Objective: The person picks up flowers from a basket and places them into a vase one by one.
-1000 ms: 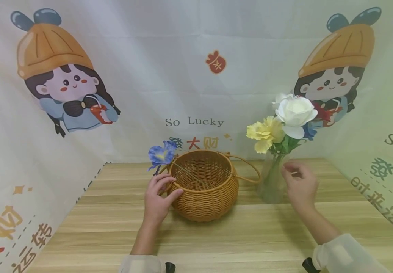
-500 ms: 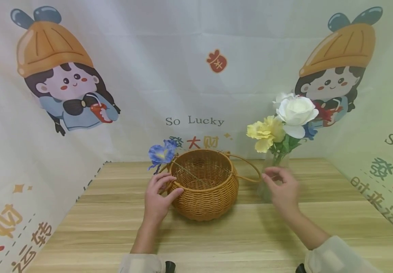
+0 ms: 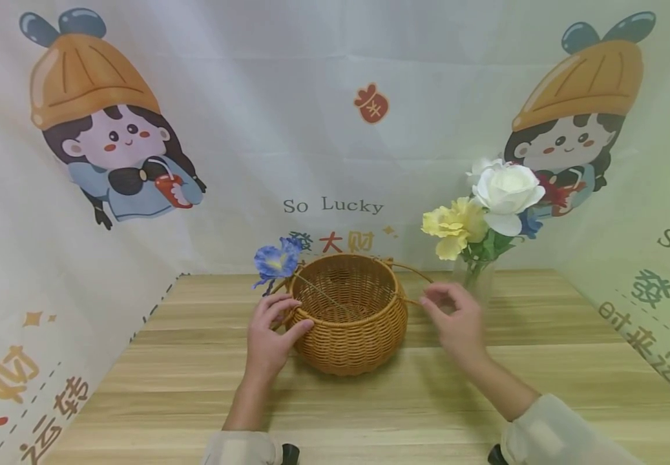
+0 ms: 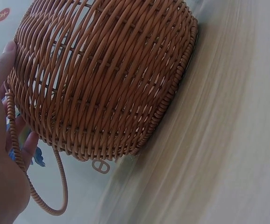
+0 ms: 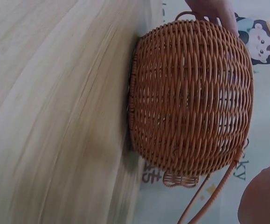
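A round brown wicker basket stands on the wooden table. My left hand holds its left rim, thumb in front; in the left wrist view the left handle loops beside the fingers. A blue artificial flower leans over that rim, its thin stem reaching inside the basket. My right hand is at the right handle, covering its outer end, with fingers loosely bent. In the right wrist view its thumb side appears apart from the handle, and no grip shows.
Behind my right hand stands a clear glass vase holding a white rose, a yellow flower and other blooms. A printed cloth hangs behind and beside the table.
My right hand has moved left from beside the vase, across its front, to the basket's right handle. My left hand, the basket and the blue flower have stayed in place.
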The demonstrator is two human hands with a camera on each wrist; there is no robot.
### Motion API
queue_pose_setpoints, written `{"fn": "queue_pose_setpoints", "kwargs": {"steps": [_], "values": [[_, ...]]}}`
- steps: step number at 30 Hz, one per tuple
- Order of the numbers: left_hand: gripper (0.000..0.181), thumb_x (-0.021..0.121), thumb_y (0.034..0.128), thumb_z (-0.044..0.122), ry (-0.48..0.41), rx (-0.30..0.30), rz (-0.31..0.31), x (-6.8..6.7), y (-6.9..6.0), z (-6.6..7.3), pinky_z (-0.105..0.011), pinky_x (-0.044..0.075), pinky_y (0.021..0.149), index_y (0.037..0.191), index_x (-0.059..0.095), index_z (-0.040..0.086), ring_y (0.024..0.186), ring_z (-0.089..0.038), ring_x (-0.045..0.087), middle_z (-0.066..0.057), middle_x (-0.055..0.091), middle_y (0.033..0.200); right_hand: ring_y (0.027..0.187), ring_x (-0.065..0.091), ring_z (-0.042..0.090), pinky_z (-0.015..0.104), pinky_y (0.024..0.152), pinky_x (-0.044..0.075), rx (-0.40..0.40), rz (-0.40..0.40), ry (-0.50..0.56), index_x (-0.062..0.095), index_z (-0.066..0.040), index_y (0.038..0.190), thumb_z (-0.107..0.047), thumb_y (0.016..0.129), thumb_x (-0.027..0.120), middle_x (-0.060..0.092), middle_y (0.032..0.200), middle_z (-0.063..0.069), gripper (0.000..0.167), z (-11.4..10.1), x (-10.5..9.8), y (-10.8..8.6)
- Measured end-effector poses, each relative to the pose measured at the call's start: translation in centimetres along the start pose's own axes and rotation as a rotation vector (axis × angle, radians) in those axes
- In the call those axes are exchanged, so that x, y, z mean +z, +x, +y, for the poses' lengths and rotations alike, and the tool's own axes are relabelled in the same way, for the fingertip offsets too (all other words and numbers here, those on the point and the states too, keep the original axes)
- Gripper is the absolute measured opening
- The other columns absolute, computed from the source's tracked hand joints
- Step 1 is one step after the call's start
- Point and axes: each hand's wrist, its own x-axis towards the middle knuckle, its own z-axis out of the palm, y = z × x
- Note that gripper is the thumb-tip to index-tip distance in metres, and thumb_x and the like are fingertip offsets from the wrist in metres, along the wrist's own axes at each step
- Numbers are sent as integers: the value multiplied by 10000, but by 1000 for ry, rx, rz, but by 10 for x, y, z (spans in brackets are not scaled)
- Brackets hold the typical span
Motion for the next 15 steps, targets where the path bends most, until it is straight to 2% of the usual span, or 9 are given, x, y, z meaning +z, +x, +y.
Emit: {"fn": "queue_pose_setpoints", "kwargs": {"steps": [7,13,15], "values": [[326,839,743,64,9,-2,-3,-1,0,1,-435,531,840,1011,699,-60,1102,-251,531,-223,576,1212,824,608,111,162,745,512,-7,-77,34,685,32,983,25,804,762,673,941,158,196,-6,13,8],[326,842,739,59,-7,1,-6,0,1,0,-452,531,839,1002,698,-70,1104,-247,527,-234,577,1203,848,622,210,228,746,549,59,-168,84,675,14,1028,-13,838,745,647,964,170,204,-14,25,14],[328,842,740,59,-12,-2,-10,0,1,1,-463,530,844,1002,696,-73,1107,-249,525,-237,575,1206,853,625,265,229,742,546,73,-188,72,669,38,1036,9,843,731,642,963,172,204,-27,28,16]]}}
